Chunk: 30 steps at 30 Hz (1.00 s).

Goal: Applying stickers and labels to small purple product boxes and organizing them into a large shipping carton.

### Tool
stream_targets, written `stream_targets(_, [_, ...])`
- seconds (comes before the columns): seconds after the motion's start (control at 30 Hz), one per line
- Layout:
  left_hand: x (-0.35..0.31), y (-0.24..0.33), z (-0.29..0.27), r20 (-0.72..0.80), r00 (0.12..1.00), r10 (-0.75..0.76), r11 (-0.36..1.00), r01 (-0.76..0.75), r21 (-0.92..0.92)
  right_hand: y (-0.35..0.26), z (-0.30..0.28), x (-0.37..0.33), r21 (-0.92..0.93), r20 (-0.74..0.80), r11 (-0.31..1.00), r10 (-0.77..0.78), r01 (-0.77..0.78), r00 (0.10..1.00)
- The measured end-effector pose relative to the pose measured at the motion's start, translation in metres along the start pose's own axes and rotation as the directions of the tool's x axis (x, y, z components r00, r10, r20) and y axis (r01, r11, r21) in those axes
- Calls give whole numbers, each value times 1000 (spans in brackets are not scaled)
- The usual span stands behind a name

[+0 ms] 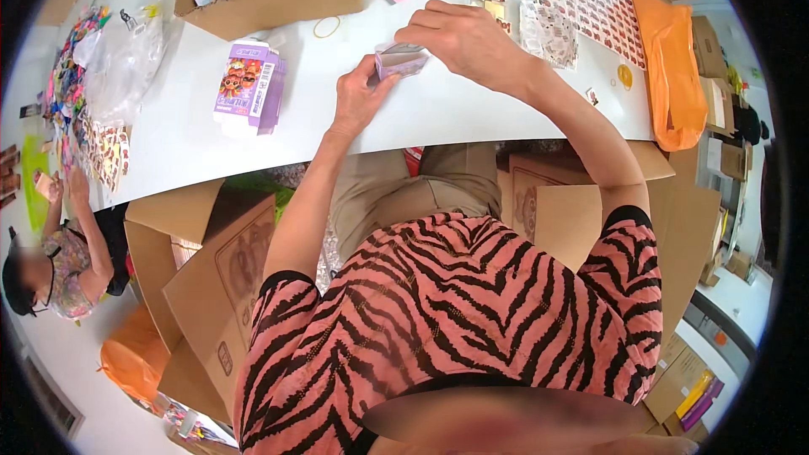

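Note:
My left hand grips a small lilac carton by its near left side, thumb in front and fingers behind. The carton's top end is open and faces me. Over its far right edge, my right hand is closed, with bent fingertips at the opening; a greyish piece shows beneath them, but I cannot tell what they pinch. To the left of my hands lies a stack of flattened purple cartons with printed cartoon figures. A thin yellow rubber band rests beyond my left hand.
A cardboard box full of small packets stands at the far left. Sticker sheets, clear bags and an orange bag lie right. Open cardboard boxes flank my legs. Another person sits at the left.

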<state>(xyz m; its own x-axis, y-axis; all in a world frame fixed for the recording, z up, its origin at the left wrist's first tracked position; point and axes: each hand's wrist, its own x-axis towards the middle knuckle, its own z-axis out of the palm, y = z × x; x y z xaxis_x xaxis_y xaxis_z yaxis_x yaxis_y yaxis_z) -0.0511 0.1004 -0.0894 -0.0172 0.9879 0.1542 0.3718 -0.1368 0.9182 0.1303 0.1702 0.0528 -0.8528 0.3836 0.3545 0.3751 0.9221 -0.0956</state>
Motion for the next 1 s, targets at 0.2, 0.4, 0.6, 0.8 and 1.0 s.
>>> stream_targets(0.2, [0,-1,-1,-7,999,38,999,-37,36,-16,7,11,-108,130,992,-50,64,990])
stream_targets(0.4, [0,1,-1,-36,996,82,992,-79,97,-17,37,8,12,162,997,-74,73,984])
stream_targets(0.6, [-1,1,-3,-13,999,38,996,-37,79,-15,59,-5,132,27,990,-44,40,999])
stream_targets(0.8, [-2,1,-2,-10,998,55,998,-55,-7,-9,64,-3,141,-176,990,48,-23,983])
stream_targets(1.0, [0,3,-2,18,999,41,999,-40,-28,-6,46,-21,358,-155,906,297,-227,942])
